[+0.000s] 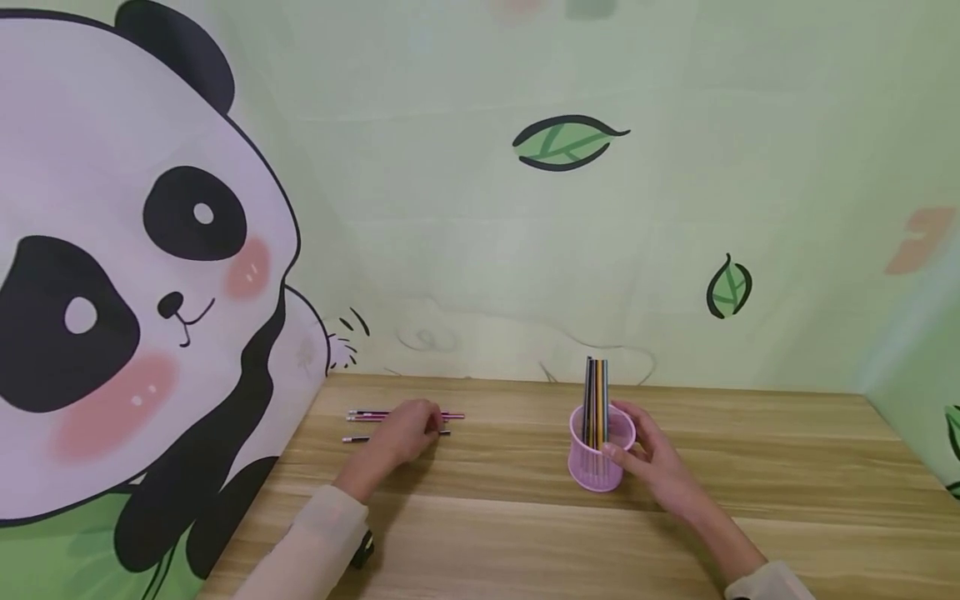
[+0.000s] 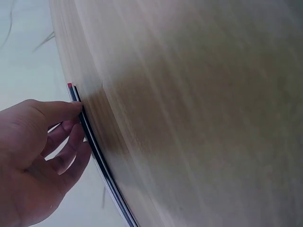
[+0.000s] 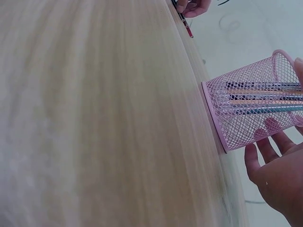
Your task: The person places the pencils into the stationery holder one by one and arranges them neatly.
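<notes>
A person's left hand reaches down to the left part of the desk, its thumb and fingers pinching a dark pencil that lies along the surface. Just beyond that one, more pencils, dark and pink, lie close together and roughly parallel to it, partly hidden by the hand. The right hand holds a pink mesh cup upright on the desk, well to the right of the loose pencils. Its thumb rests at the near side of the rim, and its other fingers curl round the cup's outer wall. Inside the cup, a bunch of pencils in dark, orange and bluish tones stands nearly upright, rising above the rim. Behind the desk, a pale green backdrop carries a large panda drawing and outlined leaves.
</notes>
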`<act>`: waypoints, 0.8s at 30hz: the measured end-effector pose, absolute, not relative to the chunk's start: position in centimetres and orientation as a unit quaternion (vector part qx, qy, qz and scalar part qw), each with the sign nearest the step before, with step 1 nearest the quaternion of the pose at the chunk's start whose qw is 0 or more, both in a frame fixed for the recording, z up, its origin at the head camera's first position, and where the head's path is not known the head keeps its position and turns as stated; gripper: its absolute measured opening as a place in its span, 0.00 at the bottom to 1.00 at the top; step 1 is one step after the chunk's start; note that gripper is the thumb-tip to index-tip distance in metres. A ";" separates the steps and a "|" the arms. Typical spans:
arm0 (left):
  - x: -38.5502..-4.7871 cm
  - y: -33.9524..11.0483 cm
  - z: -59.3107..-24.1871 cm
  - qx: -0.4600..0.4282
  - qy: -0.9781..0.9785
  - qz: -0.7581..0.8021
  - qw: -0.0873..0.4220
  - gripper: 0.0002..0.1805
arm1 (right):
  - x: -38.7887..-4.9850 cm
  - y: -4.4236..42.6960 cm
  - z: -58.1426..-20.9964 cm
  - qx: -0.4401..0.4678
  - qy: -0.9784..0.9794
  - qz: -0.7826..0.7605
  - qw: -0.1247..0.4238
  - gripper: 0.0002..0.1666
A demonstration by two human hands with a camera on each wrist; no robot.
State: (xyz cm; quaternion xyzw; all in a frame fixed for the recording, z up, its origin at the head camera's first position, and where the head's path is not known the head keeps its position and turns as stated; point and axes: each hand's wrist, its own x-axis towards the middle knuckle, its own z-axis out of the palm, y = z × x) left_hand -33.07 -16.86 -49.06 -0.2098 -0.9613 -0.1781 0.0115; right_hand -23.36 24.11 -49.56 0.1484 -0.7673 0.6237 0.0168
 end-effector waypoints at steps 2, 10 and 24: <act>-33.0 -16.8 -49.1 -0.217 -0.961 -0.172 0.013 0.07 | -23.3 24.1 -49.6 0.149 -0.768 0.623 0.018 0.42; -33.0 -16.5 -49.1 -0.228 -0.963 -0.146 0.014 0.07 | -23.2 24.1 -49.5 0.153 -0.761 0.630 0.021 0.42; -32.8 -16.2 -49.0 -0.210 -0.968 -0.138 0.005 0.06 | -23.3 24.0 -49.7 0.147 -0.759 0.635 0.011 0.43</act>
